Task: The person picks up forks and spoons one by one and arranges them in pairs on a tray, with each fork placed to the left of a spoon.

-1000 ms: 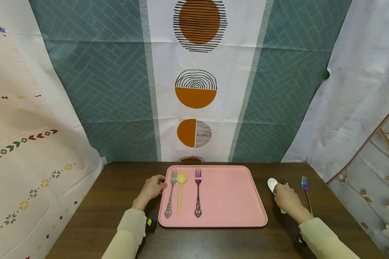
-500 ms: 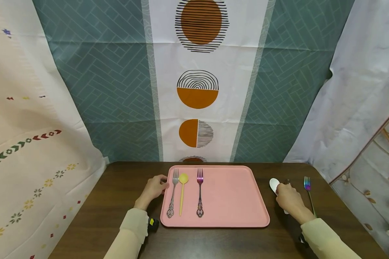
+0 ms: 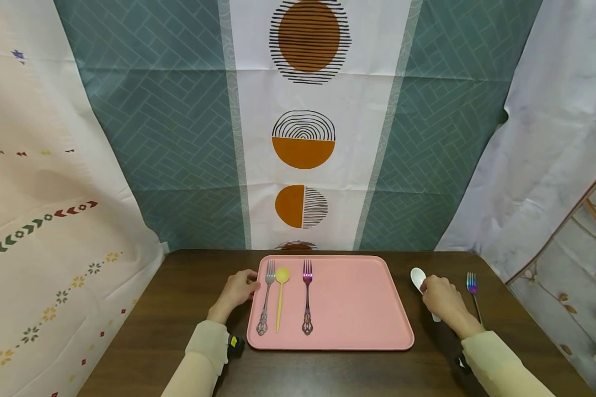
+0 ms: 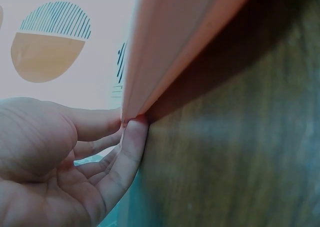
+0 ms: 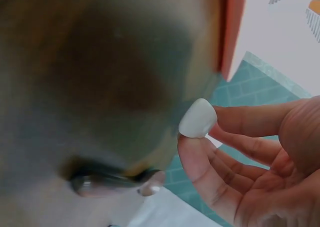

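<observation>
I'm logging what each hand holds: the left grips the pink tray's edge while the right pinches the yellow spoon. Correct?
Not quite: the right hand pinches the white spoon, as the head view shows. The left hand does grip the edge of the pink tray.

Beneath my left grip (image 3: 234,292) and right grip (image 3: 446,303) lies a dark table (image 3: 193,298); beyond both hangs a teal-and-white cloth (image 3: 303,96); patterned cream cloth (image 3: 54,182) flanks my left, floral white cloth (image 3: 576,259) my right.
</observation>
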